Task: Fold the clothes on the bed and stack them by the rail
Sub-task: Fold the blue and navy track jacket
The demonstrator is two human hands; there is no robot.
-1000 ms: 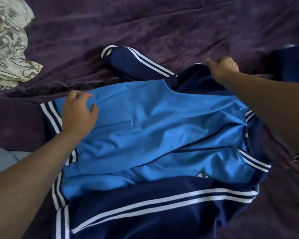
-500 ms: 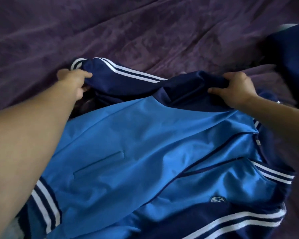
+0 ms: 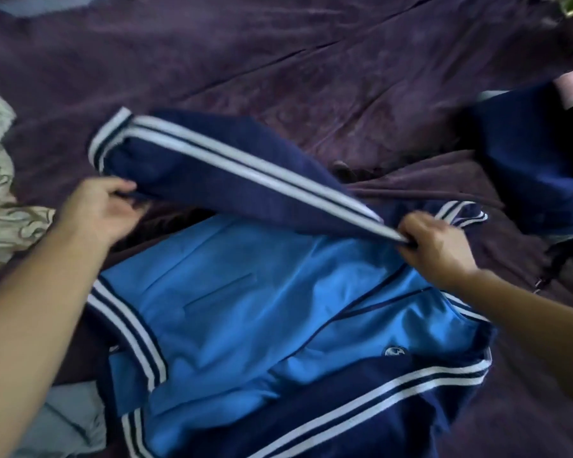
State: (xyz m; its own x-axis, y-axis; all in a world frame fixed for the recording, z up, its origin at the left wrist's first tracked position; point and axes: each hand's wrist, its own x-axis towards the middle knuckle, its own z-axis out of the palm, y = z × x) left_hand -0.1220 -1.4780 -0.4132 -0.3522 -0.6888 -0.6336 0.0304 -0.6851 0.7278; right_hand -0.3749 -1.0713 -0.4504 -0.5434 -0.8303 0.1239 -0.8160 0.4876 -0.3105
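Creased purple bedspread (image 3: 311,61); left hand (image 3: 96,209), right hand (image 3: 440,252) each grip navy sleeve (image 3: 212,180) over blue jacket (image 3: 262,309).

I look down on a bed (image 3: 526,408) spread with a dark purple, velvety cover (image 3: 311,61), creased in long folds under soft light.

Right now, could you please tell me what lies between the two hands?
In the head view, the sleeve spans from left hand to right hand, gripped at both ends, over the jacket.
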